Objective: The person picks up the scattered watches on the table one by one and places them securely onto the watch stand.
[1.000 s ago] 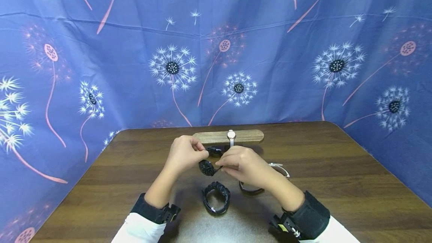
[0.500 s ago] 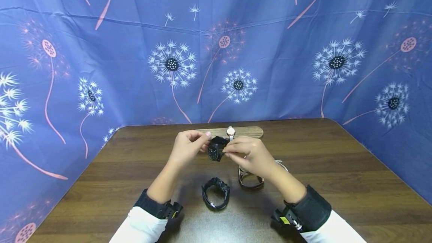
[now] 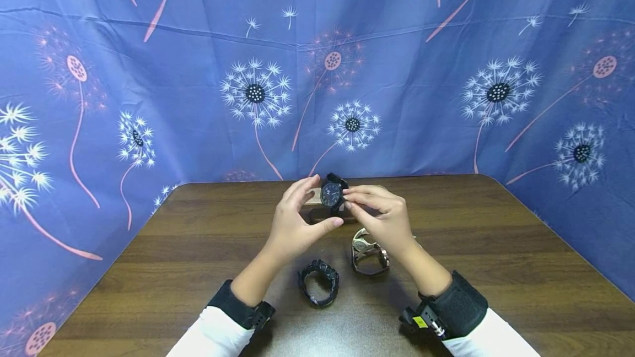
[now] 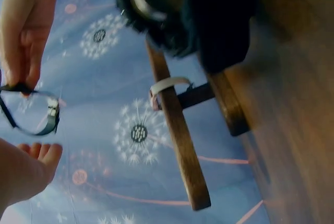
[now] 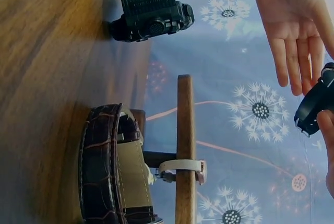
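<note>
A black wristwatch (image 3: pixel 331 194), its round dark dial toward the head camera, is raised over the far part of the table. The thumb and fingers of my right hand (image 3: pixel 382 216) pinch its strap from the right. My left hand (image 3: pixel 292 222) is beside it on the left, fingers extended and thumb spread, apart from the watch in the right wrist view. Behind, a wooden watch stand (image 5: pixel 185 119) with a crossbar on a dark post carries a small watch with a white band (image 4: pixel 169 84). My hands and the black watch mostly hide that stand in the head view.
A chunky black watch (image 3: pixel 318 284) stands on its side on the near table (image 3: pixel 173 269). To its right is a watch with a dark brown crocodile-pattern strap (image 5: pixel 99 166), near a lighter metal-coloured watch (image 3: pixel 363 242). A blue dandelion-print cloth (image 3: pixel 407 70) hangs behind.
The black watch has moved up and away toward the stand, its dial turning to face me. My left hand has let go of it and opened; my right hand still pinches it.
</note>
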Demonstrator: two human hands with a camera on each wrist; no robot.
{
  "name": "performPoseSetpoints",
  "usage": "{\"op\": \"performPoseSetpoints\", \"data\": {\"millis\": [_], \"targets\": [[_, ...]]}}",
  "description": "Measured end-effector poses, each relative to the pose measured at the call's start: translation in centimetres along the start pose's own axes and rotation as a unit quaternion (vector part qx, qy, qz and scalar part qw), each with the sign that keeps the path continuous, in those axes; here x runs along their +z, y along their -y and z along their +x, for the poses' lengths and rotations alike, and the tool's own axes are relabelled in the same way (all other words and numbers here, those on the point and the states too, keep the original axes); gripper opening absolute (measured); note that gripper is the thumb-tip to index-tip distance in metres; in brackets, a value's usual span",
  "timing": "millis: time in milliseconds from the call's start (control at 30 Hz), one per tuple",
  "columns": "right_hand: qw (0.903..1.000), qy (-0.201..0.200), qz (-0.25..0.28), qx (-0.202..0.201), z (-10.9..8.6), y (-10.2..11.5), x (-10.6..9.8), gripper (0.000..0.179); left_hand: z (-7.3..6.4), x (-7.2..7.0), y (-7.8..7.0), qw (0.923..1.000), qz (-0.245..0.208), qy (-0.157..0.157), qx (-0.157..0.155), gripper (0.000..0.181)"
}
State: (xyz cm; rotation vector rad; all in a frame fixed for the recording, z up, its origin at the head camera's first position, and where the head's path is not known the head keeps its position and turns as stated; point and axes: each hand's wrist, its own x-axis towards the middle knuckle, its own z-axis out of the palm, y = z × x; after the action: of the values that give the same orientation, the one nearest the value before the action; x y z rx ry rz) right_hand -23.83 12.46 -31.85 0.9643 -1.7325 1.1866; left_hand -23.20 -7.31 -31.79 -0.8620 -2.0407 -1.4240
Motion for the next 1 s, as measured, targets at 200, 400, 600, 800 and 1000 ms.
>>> {"op": "performPoseSetpoints", "data": {"millis": [200,400,600,800,1000], "targets": [[0.9998,0.007,0.018,0.010,-0.2,0.3,0.0,0.022,-0.4,0.6,-0.2,0.9980,0.035,-0.033,0.041,0.075],[0.9996,0.012,0.026,0.008,-0.3,0.4,0.2,0.020,-0.4,0.6,-0.3,0.9957,0.031,-0.053,0.069,0.065],[0.9989,0.028,0.028,0.024,-0.5,0.3,0.2,0.018,-0.3,0.4,-0.3,0.9904,0.038,-0.074,0.111,0.061],[0.9982,0.048,0.027,0.026,-0.5,0.4,0.2,0.016,-0.1,0.0,0.1,0.9860,0.069,-0.069,0.135,0.061],[0.9958,0.080,0.039,0.024,-0.2,0.5,-0.2,0.018,0.1,-0.7,0.3,0.9831,0.074,-0.053,0.159,0.057]]}}
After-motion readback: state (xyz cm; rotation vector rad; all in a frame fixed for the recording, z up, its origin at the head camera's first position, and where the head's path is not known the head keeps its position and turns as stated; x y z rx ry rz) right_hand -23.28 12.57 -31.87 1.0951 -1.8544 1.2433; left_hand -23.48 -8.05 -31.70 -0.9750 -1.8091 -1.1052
